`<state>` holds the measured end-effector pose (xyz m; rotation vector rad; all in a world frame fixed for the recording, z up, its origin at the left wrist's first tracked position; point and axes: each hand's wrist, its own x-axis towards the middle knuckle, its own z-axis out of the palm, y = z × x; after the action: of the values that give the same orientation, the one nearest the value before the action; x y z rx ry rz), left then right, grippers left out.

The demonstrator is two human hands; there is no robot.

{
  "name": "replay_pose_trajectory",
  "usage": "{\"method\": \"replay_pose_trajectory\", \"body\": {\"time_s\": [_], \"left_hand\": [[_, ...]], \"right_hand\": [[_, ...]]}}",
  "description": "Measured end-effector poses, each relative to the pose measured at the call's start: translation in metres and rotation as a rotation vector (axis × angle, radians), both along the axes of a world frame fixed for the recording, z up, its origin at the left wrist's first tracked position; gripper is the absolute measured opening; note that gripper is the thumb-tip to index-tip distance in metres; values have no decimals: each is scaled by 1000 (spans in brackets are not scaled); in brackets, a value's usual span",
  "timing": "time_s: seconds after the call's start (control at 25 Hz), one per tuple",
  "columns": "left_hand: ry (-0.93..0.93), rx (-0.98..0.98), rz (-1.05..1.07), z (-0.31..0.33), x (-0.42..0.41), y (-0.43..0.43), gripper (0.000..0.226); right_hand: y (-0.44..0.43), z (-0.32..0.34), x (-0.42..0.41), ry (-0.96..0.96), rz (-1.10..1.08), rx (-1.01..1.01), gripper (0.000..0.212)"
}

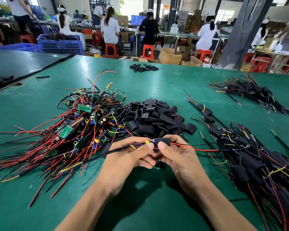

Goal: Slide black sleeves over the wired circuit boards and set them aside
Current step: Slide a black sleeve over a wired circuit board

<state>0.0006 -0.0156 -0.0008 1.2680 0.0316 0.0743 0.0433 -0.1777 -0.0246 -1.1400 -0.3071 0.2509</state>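
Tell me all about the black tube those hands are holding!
The black sleeve is a short, matte, rubbery-looking tube, lying sideways above the green table. The right hand pinches it; the left hand holds the wired circuit board poking out its left end. A red wire leaves its right end.

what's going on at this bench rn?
One person is sleeving boards by hand. The left hand grips a wired circuit board by its lead end. The right hand pinches a black sleeve partly over it, with a yellow part sticking out. On the green table, a pile of bare boards lies to the left, a heap of loose sleeves in the middle, and sleeved units on the right.
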Motion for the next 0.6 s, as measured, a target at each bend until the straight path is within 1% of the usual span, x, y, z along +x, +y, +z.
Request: {"method": "replay_pose_trajectory", "body": {"time_s": [0.08,0.16,0.32,0.4,0.52,0.6], "left_hand": [[23,-62,-24,1,0,-1,26],[42,-82,-9,2,1,-1,26],[58,-57,46,1,2,0,11],[43,-58,37,-1,2,1,17],[34,-76,36,-2,2,0,27],[62,-84,46,-2,3,1,28]], "right_hand": [[1,1,-1,-8,-11,-3,35],[1,2,-4,-40,-28,-24,34],[0,2,-7,-99,-95,-147,39],[0,1,-6,-111,-123,-192,36],[0,2,-5,-149,-134,-241,23],[0,2,-5,-174,-142,-267,25]]}}
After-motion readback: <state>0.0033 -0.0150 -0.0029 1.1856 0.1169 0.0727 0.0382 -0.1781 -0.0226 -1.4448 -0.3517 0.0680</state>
